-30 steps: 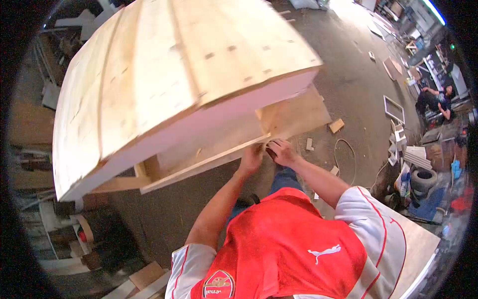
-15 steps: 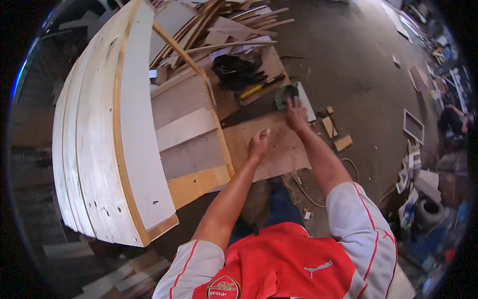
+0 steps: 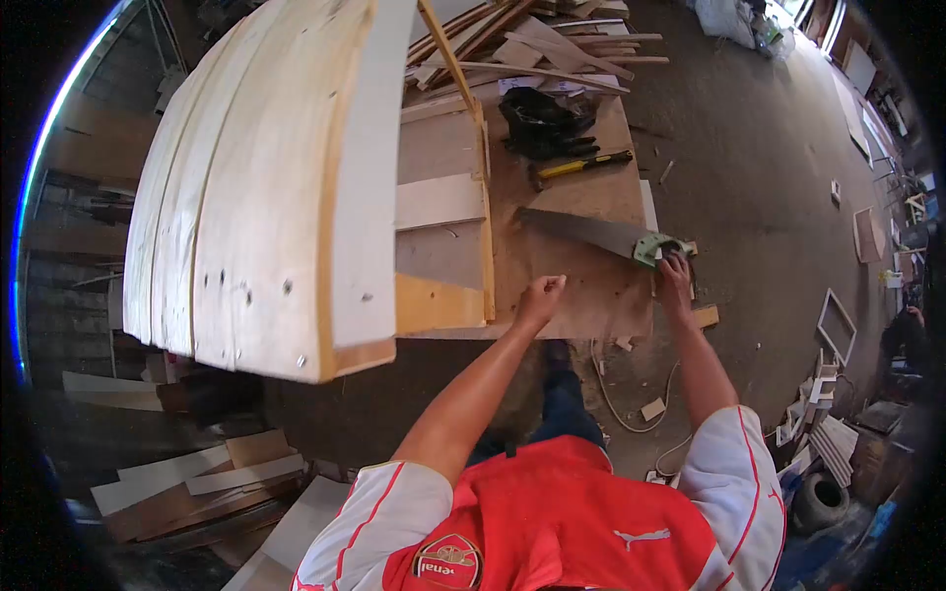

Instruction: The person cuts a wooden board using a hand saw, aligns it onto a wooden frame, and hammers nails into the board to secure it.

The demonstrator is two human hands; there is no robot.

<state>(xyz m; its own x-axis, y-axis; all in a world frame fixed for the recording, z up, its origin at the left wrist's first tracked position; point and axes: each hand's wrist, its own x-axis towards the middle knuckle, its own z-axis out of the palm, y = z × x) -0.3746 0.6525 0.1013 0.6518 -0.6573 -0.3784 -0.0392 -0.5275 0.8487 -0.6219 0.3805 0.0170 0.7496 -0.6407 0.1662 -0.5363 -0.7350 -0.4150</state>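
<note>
A handsaw with a green handle lies across the plywood board, its dark blade pointing left. My right hand is closed on that handle at the board's right edge. My left hand is held closed above the board, fingertips pinched together; whatever is in them is too small to make out. Beyond the saw are a yellow-and-black hammer and a black bundle, perhaps gloves or a bag.
To my left rises a large wooden piece with pale planks and an open frame. Scrap strips are heaped at the back. A cable and offcuts lie on the floor at right. Another person is at the far right.
My right hand has closed on the saw handle and drawn it nearer, turning the saw. My left hand stays pinched over the board. The view has shifted, so things appear further right.
</note>
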